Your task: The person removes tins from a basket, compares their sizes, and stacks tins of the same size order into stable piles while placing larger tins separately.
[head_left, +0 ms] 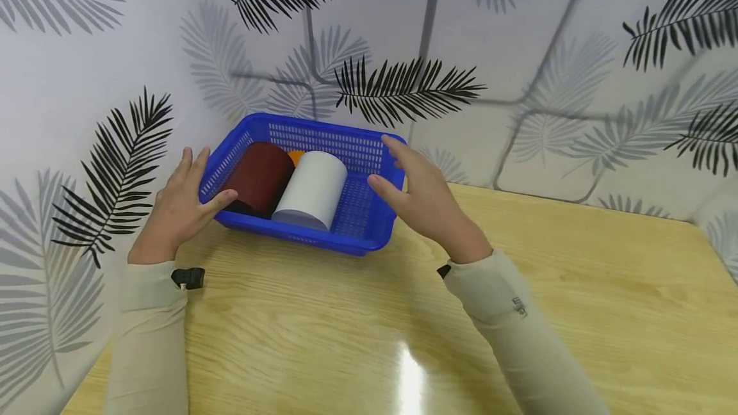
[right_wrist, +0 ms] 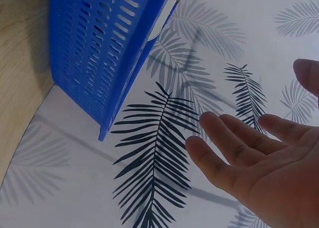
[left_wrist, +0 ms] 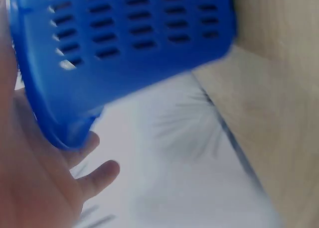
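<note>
A blue plastic basket (head_left: 300, 234) with slotted walls stands on the table. Inside it a dark red cylinder (head_left: 262, 175) and a white cylinder (head_left: 314, 186) lie side by side, and a bit of an orange thing (head_left: 296, 157) peeks out behind them, mostly hidden. My left hand (head_left: 180, 203) is at the basket's left end, fingers extended and thumb spread over the near corner; in the left wrist view its fingers pass beside the rim. At the right end my right hand (head_left: 428, 200) hovers with fingers spread; the right wrist view shows a gap between it and the basket (right_wrist: 94, 54).
The light wood table (head_left: 553, 287) stretches to the right and toward me. Behind it and on the left hangs a pale leaf-patterned cloth (head_left: 461, 37), close to the basket's back. A dark strap (head_left: 189, 278) sits at my left wrist.
</note>
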A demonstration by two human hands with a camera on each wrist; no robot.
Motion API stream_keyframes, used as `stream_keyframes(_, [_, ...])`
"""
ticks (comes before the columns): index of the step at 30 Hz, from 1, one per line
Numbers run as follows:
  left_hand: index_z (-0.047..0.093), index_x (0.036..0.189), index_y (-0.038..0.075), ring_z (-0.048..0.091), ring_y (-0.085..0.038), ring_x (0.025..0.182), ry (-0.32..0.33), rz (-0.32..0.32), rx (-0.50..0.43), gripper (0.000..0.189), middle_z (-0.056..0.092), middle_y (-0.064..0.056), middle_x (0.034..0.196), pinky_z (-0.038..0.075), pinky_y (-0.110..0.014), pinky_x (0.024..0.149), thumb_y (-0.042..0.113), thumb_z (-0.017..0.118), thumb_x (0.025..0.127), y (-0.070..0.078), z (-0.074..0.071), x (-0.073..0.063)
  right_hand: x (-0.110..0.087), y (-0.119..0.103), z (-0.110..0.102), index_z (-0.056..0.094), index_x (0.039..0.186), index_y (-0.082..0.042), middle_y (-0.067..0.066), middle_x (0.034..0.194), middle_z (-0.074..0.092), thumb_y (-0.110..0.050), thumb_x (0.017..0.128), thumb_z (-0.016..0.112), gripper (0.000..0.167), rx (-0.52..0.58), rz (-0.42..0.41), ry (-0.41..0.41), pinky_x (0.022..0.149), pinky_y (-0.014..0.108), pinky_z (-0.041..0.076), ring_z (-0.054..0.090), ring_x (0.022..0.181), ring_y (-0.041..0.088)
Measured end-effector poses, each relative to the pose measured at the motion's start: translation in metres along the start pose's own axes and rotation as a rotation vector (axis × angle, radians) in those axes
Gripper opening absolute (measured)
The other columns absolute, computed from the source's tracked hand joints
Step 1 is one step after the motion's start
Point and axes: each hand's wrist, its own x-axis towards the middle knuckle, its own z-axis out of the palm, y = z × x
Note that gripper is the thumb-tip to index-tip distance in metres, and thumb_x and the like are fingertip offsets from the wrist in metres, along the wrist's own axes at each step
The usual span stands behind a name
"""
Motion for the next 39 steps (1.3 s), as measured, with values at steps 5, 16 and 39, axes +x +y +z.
stream_keyframes(5, [-0.004, 0.164, 0.023, 0.004, -0.052, 0.148, -0.05, -0.043, -0.112, 0.093, -0.013, -0.013, 0.167, 0.015, -0.077, 0.106, 0.06, 0.052, 0.1, -0.011, 0.005, 0.001, 0.019, -0.003, 0.009, 0.031, 0.16, -0.015, 0.011, 0.154, 0.043, -0.036, 0.102, 0.06, 0.068, 0.049, 0.049, 0.012, 0.103, 0.048, 0.045, 0.05, 0.133, 0.03])
stream_keyframes(16, [-0.001, 0.164, 0.024, 0.006, -0.046, 0.15, -0.048, -0.038, -0.155, 0.094, -0.001, -0.017, 0.168, 0.016, -0.073, 0.11, 0.059, 0.055, 0.098, -0.014, 0.007, 0.002, 0.066, -0.02, 0.016, 0.03, 0.16, -0.024, 0.011, 0.152, 0.047, -0.038, 0.102, 0.06, 0.067, 0.16, 0.093, 0.031, 0.095, 0.044, 0.051, 0.054, 0.129, 0.025])
stream_keyframes(39, [0.003, 0.164, 0.017, 0.011, -0.049, 0.149, -0.064, -0.046, -0.189, 0.108, 0.001, -0.019, 0.168, 0.019, -0.072, 0.11, 0.056, 0.07, 0.09, -0.019, 0.008, 0.002, 0.128, 0.0, 0.076, 0.028, 0.161, -0.017, 0.019, 0.153, 0.043, -0.049, 0.104, 0.05, 0.069, 0.231, 0.198, 0.104, 0.107, 0.052, 0.04, 0.044, 0.137, 0.035])
